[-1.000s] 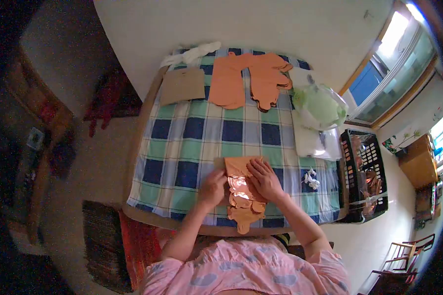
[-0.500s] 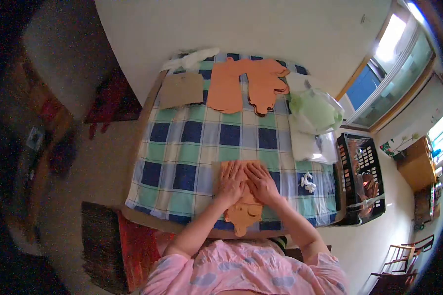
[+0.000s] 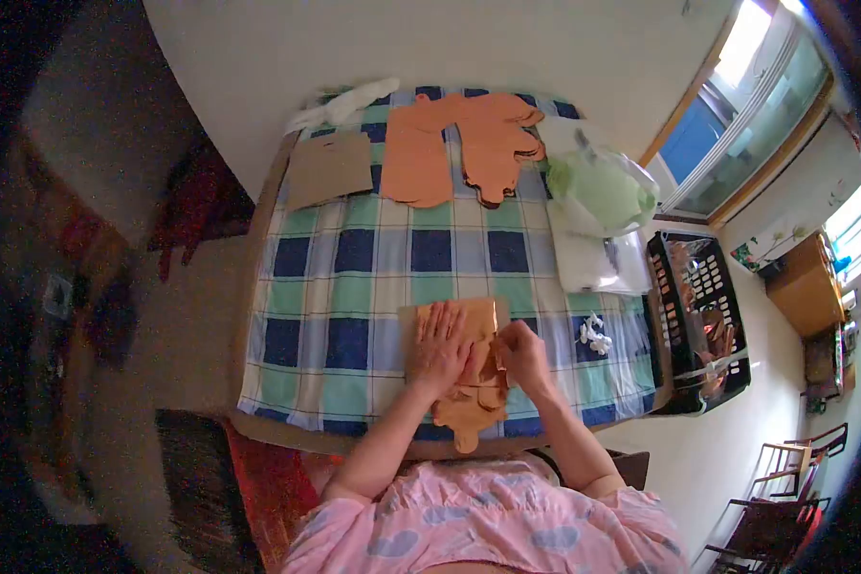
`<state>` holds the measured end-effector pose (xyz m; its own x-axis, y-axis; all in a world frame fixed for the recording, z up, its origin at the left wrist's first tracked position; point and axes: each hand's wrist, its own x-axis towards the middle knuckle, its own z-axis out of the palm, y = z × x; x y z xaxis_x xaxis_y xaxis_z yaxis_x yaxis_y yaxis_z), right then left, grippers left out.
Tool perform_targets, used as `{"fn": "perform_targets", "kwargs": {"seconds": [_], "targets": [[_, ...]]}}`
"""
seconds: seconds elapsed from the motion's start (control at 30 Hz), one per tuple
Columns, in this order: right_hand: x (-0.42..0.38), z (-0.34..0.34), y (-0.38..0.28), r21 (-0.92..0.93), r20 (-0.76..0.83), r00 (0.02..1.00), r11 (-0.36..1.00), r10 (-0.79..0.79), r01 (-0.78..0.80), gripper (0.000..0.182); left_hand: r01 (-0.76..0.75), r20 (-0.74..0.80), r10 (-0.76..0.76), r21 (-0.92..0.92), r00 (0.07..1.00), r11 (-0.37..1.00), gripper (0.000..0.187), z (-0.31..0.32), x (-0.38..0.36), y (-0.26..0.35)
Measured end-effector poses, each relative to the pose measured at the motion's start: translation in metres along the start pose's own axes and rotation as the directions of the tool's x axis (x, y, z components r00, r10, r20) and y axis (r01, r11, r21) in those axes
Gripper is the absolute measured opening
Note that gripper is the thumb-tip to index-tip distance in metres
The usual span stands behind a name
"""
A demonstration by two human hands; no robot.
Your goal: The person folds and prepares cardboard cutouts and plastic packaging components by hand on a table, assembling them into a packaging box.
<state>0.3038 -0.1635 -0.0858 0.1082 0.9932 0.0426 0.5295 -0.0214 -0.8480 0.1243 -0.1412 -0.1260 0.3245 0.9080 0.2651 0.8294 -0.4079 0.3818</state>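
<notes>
A flat orange cut-out piece (image 3: 483,394) with a rounded, bear-like outline lies near the front edge of the table. Its upper part looks glossy, as if under clear film, though I cannot be sure. My left hand (image 3: 441,349) rests on it with the palm down and fingers stretched out. At its right edge, my right hand (image 3: 525,358) is closed in a pinch. The fingertips are at the piece's side, and the exact bit between them is hidden.
Larger orange cut-outs (image 3: 419,158) lie at the back beside a brown cardboard sheet (image 3: 333,170). A clear bag with green contents (image 3: 603,191) sits on white plastic (image 3: 593,268) at right. Crumpled white scraps (image 3: 595,335) lie near a black crate (image 3: 698,316). Checked cloth (image 3: 354,258) covers the table.
My right hand has gone from lying flat on the orange piece to pinching at its right edge. My left hand stays flat on it. The view has shifted slightly.
</notes>
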Motion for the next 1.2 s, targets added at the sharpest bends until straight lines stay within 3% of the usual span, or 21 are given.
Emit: {"fn": "perform_targets", "kwargs": {"seconds": [0.23,0.3,0.37,0.43,0.53,0.63,0.73,0.93,1.0,1.07,1.13,1.2], "targets": [[0.013,0.001,0.009,0.025,0.070,0.996,0.998,0.060,-0.062,0.021,-0.029,-0.069,0.030,0.018,0.997,0.999,0.054,0.005,-0.001,-0.002],[0.020,0.007,0.023,0.462,0.147,0.964,0.846,0.221,-0.265,0.024,-0.034,-0.053,0.035,0.005,0.998,0.999,0.056,0.002,0.000,-0.002],[0.020,0.008,0.035,0.472,0.142,0.967,0.845,0.211,-0.253,0.026,-0.041,-0.035,0.041,-0.002,0.999,0.999,0.059,-0.004,0.001,-0.001],[0.015,-0.002,0.020,0.055,0.060,0.998,0.998,0.022,-0.026,0.027,-0.052,-0.017,0.052,0.000,0.999,0.999,0.062,-0.010,0.002,0.001],[0.006,-0.009,0.017,-0.090,0.159,0.983,0.993,0.088,-0.075,0.026,-0.029,0.021,0.029,0.009,0.999,1.000,0.066,-0.015,0.002,0.006],[0.001,-0.005,0.024,0.209,0.232,0.958,0.953,0.168,-0.218,0.024,-0.028,0.039,0.027,0.015,0.999,0.999,0.069,-0.018,0.001,0.006],[-0.003,-0.010,-0.004,0.171,0.258,0.913,0.915,0.317,-0.366,0.022,-0.024,0.042,0.023,0.021,0.999,0.999,0.071,-0.013,0.000,0.005],[-0.005,-0.005,0.013,0.298,0.230,0.942,0.904,0.244,-0.307,0.021,-0.026,0.033,0.025,0.017,0.999,1.000,0.074,-0.011,0.001,0.005],[0.000,-0.002,0.018,0.550,0.324,0.855,0.655,0.405,-0.518,0.024,-0.037,0.011,0.037,-0.002,0.999,0.999,0.075,-0.009,0.001,0.004],[-0.002,-0.002,0.019,0.505,0.304,0.846,0.678,0.439,-0.534,0.026,-0.044,0.002,0.044,-0.010,0.999,0.999,0.075,-0.008,0.000,0.004],[-0.010,-0.005,0.003,0.133,0.170,0.931,0.928,0.323,-0.347,0.029,-0.045,0.005,0.045,-0.007,0.999,0.999,0.076,-0.009,0.000,0.004],[-0.020,-0.009,0.008,0.215,0.236,0.931,0.920,0.277,-0.328,0.033,-0.054,0.013,0.054,-0.008,0.998,0.999,0.077,-0.010,-0.001,0.003]]}}
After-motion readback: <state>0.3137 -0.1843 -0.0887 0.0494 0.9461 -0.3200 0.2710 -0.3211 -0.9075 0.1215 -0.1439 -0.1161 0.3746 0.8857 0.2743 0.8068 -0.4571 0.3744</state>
